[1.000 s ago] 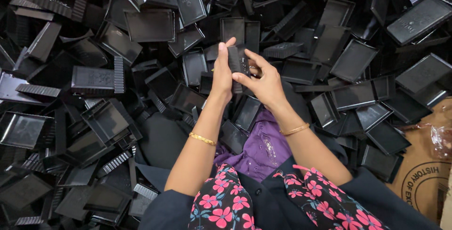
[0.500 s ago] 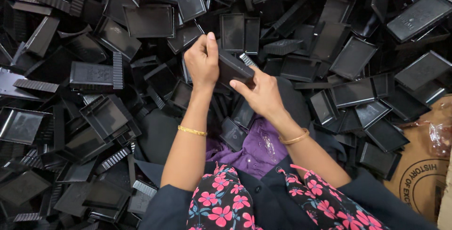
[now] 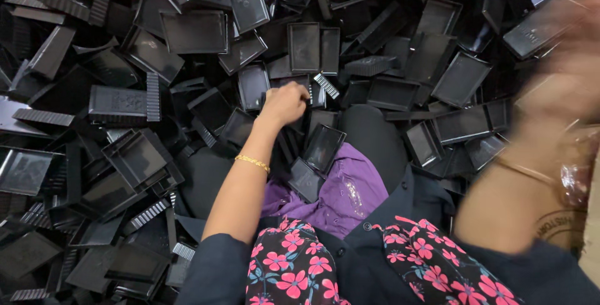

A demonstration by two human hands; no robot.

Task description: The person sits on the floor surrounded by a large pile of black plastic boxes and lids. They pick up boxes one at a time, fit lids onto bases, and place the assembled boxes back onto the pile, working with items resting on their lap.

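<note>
Head view, nearest zone: a floral-print garment [image 3: 294,270] and dark sleeves fill the lower edge, with a purple cloth [image 3: 340,195] over the lap just beyond. Two small black trays [image 3: 317,158] lie on the upper edge of that cloth, touching each other. The only open room is this lap area; on every other side a heap of black plastic trays [image 3: 187,30] runs out past the left, top and right frame edges, with pieces overlapping and tilted. The left hand [image 3: 286,104], with a gold bangle [image 3: 252,163] on its wrist, is closed into a loose fist at the near rim of the heap, knuckles up, resting among the trays there; whether its fingers enclose a piece cannot be told. The right hand [image 3: 572,83] is raised at the right edge and motion-blurred, so its opening and contents cannot be told. Half a second earlier both hands met at centre around one black tray; the right hand has since swung out to the right, and the left has dropped lower onto the heap.
</note>
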